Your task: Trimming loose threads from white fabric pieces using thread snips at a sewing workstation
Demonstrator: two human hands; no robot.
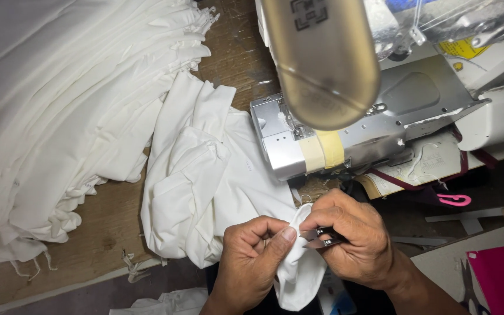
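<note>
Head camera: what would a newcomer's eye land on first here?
Probably the two hands at bottom centre: the left hand pinches a fold of white fabric while the right hand holds small metal thread snips against it. Next, the large stack of white fabric pieces fills the left side of the wooden table. The sewing machine sits at upper right.

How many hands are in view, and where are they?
2. The left hand is at bottom centre, pinching the white cloth. The right hand is beside it, holding small snips against the cloth. No other person's hands show.
</note>
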